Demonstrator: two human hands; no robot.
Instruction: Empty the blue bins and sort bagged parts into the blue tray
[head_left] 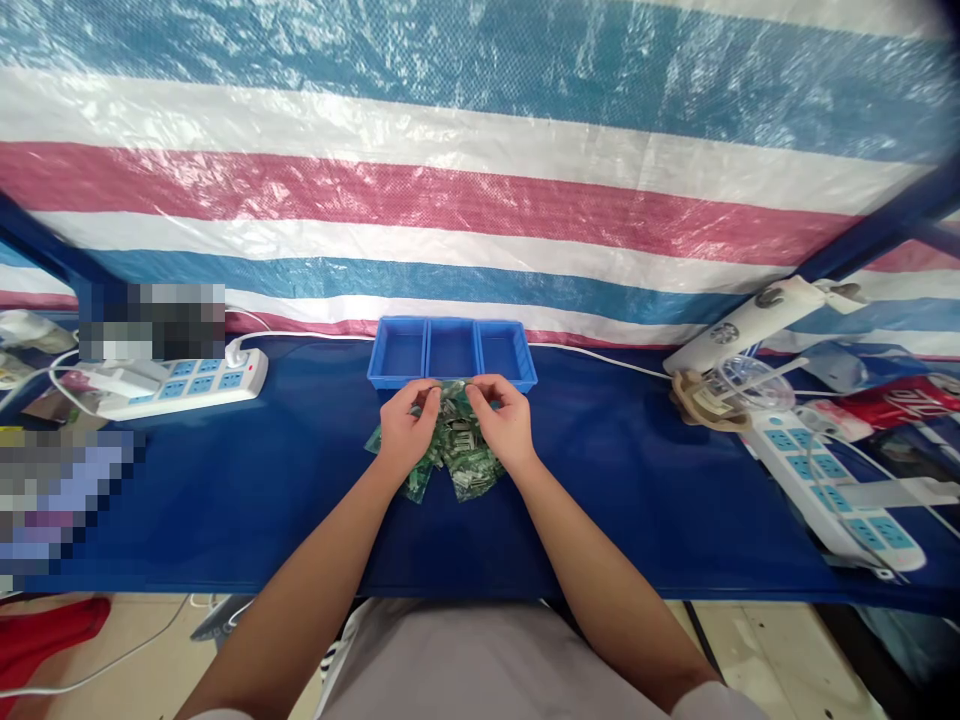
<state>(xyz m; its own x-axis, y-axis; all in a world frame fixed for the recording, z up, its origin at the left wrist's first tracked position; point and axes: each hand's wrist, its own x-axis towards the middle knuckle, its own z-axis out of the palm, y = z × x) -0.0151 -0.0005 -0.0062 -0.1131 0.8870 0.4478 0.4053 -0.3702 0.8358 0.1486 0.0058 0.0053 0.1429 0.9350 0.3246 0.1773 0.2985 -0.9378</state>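
One packet (454, 391) is pinched by the nearly closed left hand (407, 432) and right hand (507, 425); other packets (475, 476) are left piled outside the bins (384, 382).

A small green-tinted transparent plastic bag (454, 392) is held by its upper corners between the thumbs and fingers of the left hand (409, 420) and the right hand (501, 420). Similar bags with small metallic pieces (474, 472) are heaped beneath, on the glossy dark blue surface (315, 490). Just beyond the hands, three rectangular blue plastic bins (452, 352) are lined up side by side. White multi-socket power strips (191, 383) are seen at both sides.
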